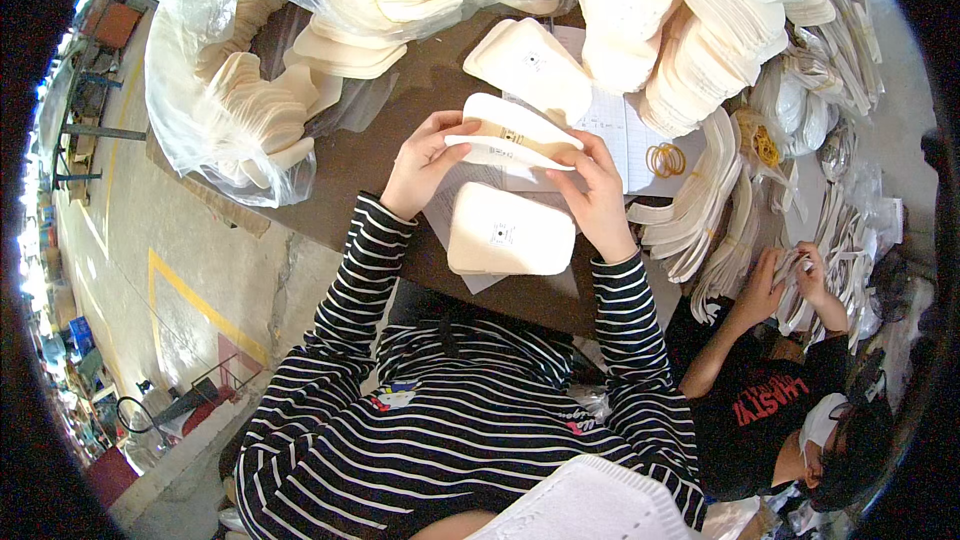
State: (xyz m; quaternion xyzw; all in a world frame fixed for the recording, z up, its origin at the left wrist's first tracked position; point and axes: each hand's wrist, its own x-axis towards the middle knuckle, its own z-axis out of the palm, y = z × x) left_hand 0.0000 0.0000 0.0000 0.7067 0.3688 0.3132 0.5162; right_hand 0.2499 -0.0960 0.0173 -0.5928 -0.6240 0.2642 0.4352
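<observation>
Between my hands, above the brown table [380,145], are a few thin cream pads [490,112] with rounded corners, bowed so a gap shows between them. My left hand [425,162] pinches their left end between thumb and fingers. At the right end, my right hand [598,190] grips them the same way. Small dark printed marks show on the inner faces. Closer to me lies a short stack of similar pads [530,245], with a printed mark on top. Another stack of pads [528,65] sits just beyond my hands.
Clear plastic bags [180,70] full of cream pads fill the far left. Banded bundles of pads [690,30] stand far right, near written papers [638,145] and yellow rubber bands [666,160]. Strip bundles [700,210] lie at right, where a co-worker's hands [790,280] handle strips.
</observation>
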